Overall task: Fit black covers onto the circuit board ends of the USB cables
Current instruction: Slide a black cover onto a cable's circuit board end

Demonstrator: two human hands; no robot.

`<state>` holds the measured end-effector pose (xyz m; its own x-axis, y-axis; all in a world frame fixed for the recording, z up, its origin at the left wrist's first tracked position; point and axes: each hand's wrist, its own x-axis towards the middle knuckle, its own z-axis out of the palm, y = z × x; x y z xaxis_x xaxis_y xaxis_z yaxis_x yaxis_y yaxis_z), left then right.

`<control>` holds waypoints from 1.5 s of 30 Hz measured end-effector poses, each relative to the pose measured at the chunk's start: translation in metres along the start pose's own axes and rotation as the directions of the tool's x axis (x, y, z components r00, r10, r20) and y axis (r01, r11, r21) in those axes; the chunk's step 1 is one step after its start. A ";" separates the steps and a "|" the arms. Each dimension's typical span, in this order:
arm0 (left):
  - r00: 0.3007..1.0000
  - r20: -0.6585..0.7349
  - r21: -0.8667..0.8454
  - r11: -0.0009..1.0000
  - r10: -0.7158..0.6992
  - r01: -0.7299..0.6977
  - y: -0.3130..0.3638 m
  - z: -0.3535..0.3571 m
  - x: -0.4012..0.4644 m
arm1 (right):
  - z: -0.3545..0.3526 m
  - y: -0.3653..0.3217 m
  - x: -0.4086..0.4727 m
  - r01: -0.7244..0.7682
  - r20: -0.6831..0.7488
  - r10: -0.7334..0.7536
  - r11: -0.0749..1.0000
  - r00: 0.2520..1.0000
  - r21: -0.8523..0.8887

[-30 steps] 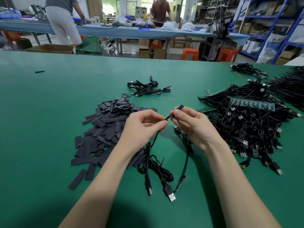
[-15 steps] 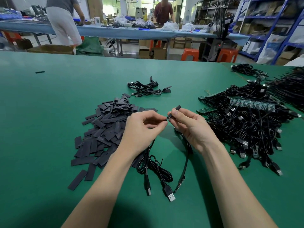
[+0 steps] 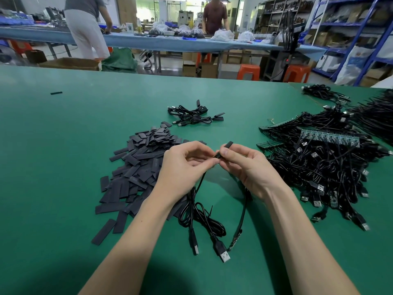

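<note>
Head view: loose covers (image 3: 138, 167) lie left, cable heap (image 3: 323, 167) right; left hand (image 3: 182, 167) pinches the cable (image 3: 200, 184), right hand (image 3: 246, 167) pinches the black cover (image 3: 227, 145).

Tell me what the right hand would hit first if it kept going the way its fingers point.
Likely the left hand: the right hand, pinching a flat black cover, points leftward straight at its fingertips.

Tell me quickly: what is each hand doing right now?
Left hand: pinching the cable just below its end.
Right hand: pinching the black cover at the cable's tip.
</note>
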<state>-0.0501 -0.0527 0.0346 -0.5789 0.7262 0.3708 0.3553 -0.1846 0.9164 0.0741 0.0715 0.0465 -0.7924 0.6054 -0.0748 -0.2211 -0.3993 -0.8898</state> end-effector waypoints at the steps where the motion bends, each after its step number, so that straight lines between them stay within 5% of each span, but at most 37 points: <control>1: 1.000 -0.003 -0.008 1.000 -0.001 0.001 0.000 -0.001 0.001 | 0.000 0.001 0.000 -0.004 0.005 0.004 1.000 1.000 -0.005; 34: 0.998 0.015 -0.081 0.994 -0.066 0.067 -0.003 -0.013 0.004 | 0.009 0.012 0.005 -0.033 0.031 0.033 0.999 0.999 0.019; 45: 0.997 0.051 -0.142 0.988 -0.061 0.067 -0.008 -0.016 0.005 | 0.020 0.014 0.001 0.223 -0.020 -0.225 0.971 0.974 -0.082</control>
<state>-0.0677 -0.0585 0.0320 -0.5609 0.7691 0.3063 0.2072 -0.2278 0.9514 0.0587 0.0533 0.0432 -0.7109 0.6933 0.1182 -0.3445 -0.1967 -0.9180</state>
